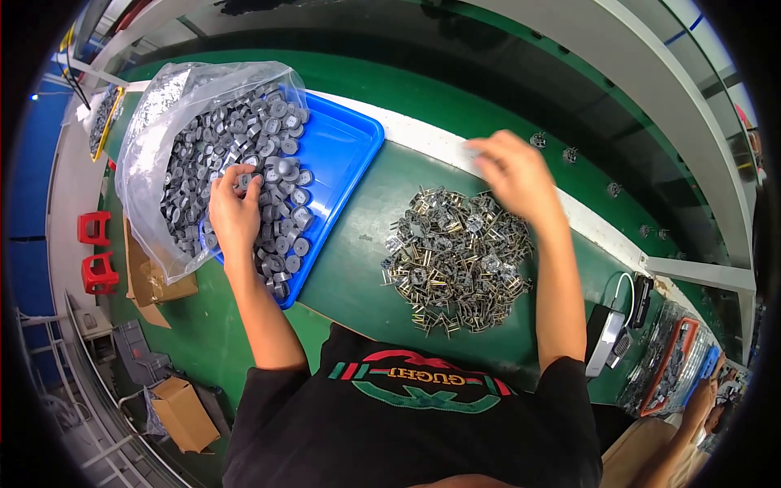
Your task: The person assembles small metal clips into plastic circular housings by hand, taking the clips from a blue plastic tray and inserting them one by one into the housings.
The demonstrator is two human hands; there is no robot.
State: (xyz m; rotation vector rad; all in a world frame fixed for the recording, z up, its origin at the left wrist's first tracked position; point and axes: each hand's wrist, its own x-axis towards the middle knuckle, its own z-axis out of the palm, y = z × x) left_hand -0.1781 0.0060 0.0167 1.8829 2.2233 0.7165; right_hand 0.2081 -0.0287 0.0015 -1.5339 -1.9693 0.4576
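My left hand (234, 210) reaches into a heap of grey round plastic caps (281, 215), its thumb and fingers closed around one grey cap (245, 182). The heap spills out of a clear plastic bag (140, 175) onto a blue tray (346, 150). Over the white ledge (423, 145), my right hand (517, 175) is raised with its fingers drawn together. Motion blurs its fingertips, and a small greyish thing there is too smeared to name. Just below that hand, a pile of small plug-like parts with metal prongs (455, 260) lies on the green tabletop (350, 244).
Beyond the ledge, several pronged pieces (570, 154) stand on a green belt (488, 89). At the right are a white device with a cable (604, 340) and an orange-rimmed tray (669, 366), near another person's arm (691, 415). Red stools (99, 274) and a cardboard box (185, 415) stand left.
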